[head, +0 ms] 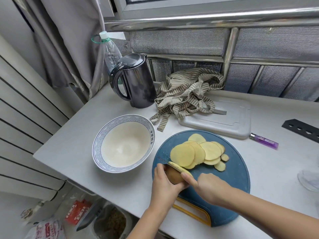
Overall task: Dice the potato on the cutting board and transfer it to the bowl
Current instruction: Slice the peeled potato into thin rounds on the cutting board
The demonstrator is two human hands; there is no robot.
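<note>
Nearest me, my left hand (165, 184) grips the brown-skinned end of the potato (174, 177), fingers curled over it so the tips stay back from the edge and the stub cannot roll. Just beside it my right hand (210, 188) is clenched round the knife (163, 161), whose handle is hidden inside my grip; the blade stands on edge against the cut face, and a fresh slice (179, 168) leans on its far side. All this happens at the near left of the round blue cutting board (233, 178), close to my body where I can press straight down. Past the blade, the finished slices (195, 152) lie fanned and overlapping towards the middle of the board, pushed away so they leave room for cutting (I judge they are only rounds so far, not dice, so stacking and cross-cutting lie ahead). The bowl (97, 149) sits on the surface (69, 144) just left of the board, holding no potato, near enough for a short sweep from the board. Farther back lie a purple lighter (264, 140), a grey board (224, 121) under a striped cloth (186, 94), then a dark kettle (136, 83) and a plastic bottle (110, 49) by the window.
</note>
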